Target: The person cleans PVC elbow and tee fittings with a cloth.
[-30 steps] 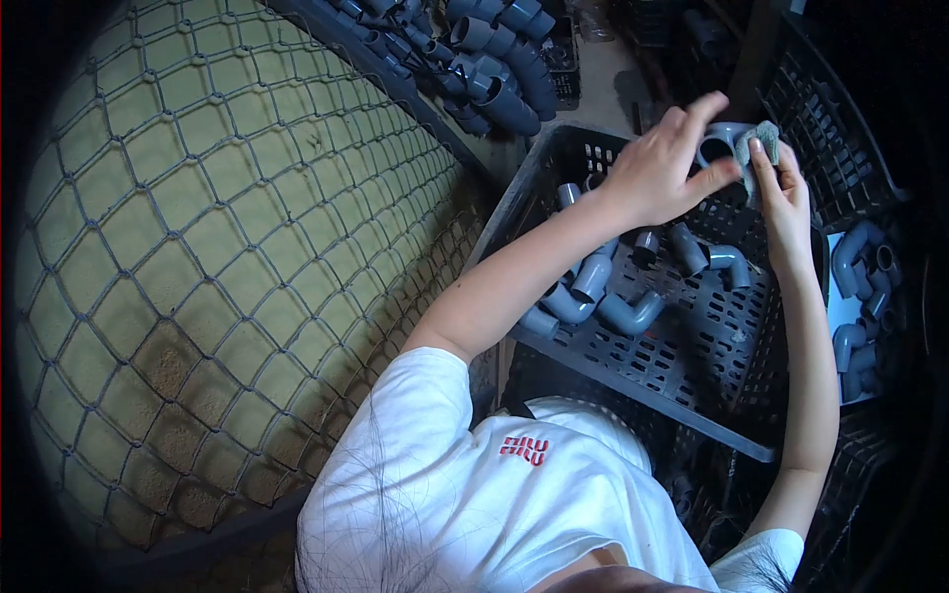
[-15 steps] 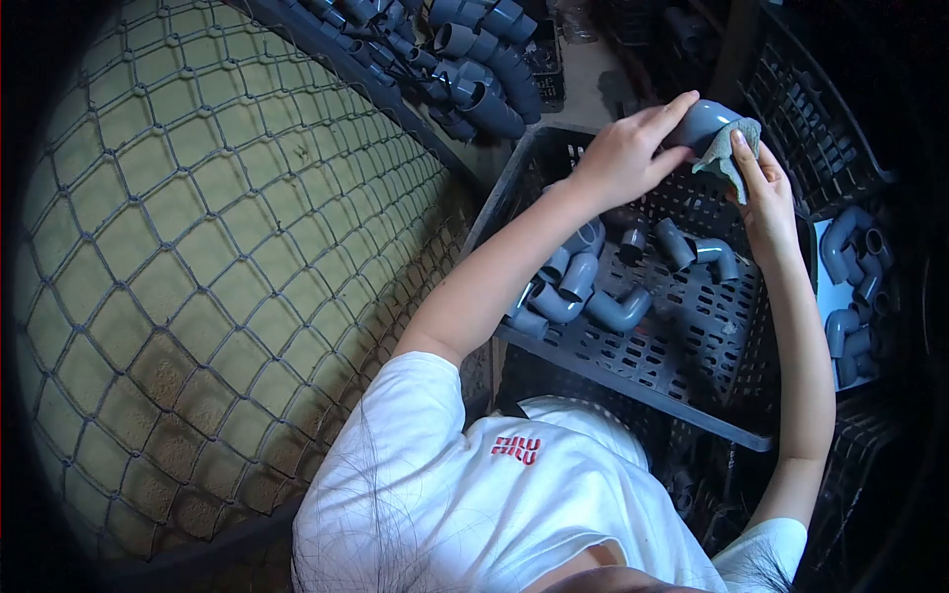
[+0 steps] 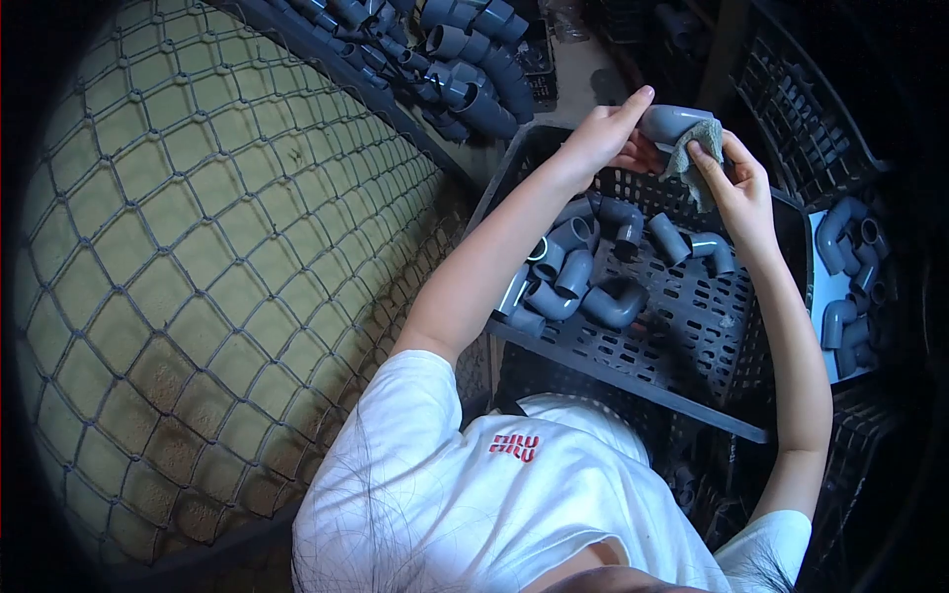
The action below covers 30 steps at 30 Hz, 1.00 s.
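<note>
A grey plastic pipe elbow is held up over the far side of a black crate. My left hand is around its left end, thumb raised at the top edge and fingers curled beneath. On the other end my right hand pinches a greenish-grey cloth against the elbow, thumb in front. Part of the cloth hangs below. Inside the crate, several grey elbows lie in a loose group at the left, and two more fittings rest near the middle.
Wire mesh netting stretches along the left. Beyond the crate, several grey pipe fittings are piled up. At right, more elbows lie on a pale blue surface, below a tilted black crate.
Both hands have moved slightly left with the elbow and cloth. The elbow has turned, and my left fingers have shifted from its upper side to beneath it.
</note>
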Each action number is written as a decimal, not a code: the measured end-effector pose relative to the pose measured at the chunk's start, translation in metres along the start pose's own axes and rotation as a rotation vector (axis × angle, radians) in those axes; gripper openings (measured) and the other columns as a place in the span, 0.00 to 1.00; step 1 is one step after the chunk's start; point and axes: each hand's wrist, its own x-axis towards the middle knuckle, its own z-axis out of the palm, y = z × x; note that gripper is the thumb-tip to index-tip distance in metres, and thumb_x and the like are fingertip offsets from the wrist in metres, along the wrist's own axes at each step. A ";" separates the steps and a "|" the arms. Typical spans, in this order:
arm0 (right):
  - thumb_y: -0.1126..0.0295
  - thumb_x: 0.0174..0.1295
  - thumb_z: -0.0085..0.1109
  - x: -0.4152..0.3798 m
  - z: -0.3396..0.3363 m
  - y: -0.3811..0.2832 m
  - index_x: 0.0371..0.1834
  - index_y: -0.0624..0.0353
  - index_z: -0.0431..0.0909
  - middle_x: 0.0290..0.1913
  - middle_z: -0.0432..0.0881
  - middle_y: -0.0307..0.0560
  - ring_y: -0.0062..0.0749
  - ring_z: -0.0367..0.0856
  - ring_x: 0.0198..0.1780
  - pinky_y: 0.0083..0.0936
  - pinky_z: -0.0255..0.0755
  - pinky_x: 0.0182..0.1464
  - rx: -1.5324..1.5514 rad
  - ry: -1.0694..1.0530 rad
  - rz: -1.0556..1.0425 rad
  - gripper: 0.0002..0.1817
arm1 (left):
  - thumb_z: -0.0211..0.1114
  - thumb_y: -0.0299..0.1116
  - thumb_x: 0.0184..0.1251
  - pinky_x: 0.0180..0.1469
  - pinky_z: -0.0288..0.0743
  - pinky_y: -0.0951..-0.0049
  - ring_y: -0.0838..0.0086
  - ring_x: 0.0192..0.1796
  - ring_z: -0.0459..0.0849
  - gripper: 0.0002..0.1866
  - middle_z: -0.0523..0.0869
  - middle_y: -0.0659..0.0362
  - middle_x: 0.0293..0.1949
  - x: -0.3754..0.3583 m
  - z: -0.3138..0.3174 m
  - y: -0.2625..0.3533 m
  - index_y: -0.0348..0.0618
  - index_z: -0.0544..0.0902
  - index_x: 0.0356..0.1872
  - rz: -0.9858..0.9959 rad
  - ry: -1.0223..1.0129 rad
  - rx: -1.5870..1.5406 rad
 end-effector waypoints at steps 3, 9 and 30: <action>0.59 0.70 0.63 0.001 -0.002 -0.005 0.52 0.61 0.82 0.43 0.84 0.34 0.14 0.80 0.46 0.18 0.73 0.50 0.097 -0.032 0.163 0.17 | 0.55 0.62 0.74 0.43 0.85 0.75 0.73 0.41 0.90 0.34 0.87 0.54 0.39 0.002 0.000 0.000 0.34 0.78 0.56 0.217 0.036 0.023; 0.51 0.71 0.60 0.002 -0.008 0.005 0.46 0.58 0.83 0.38 0.84 0.32 0.12 0.77 0.38 0.17 0.72 0.44 0.302 -0.016 0.471 0.20 | 0.72 0.37 0.66 0.55 0.81 0.68 0.67 0.55 0.83 0.36 0.81 0.49 0.54 0.006 0.005 -0.008 0.41 0.66 0.72 0.725 0.097 0.332; 0.53 0.73 0.56 0.012 -0.012 0.000 0.63 0.61 0.76 0.56 0.82 0.45 0.28 0.81 0.59 0.26 0.71 0.64 0.555 0.120 0.216 0.25 | 0.58 0.38 0.77 0.56 0.74 0.73 0.75 0.53 0.80 0.17 0.82 0.56 0.52 0.005 0.019 -0.010 0.43 0.75 0.61 0.865 0.252 0.255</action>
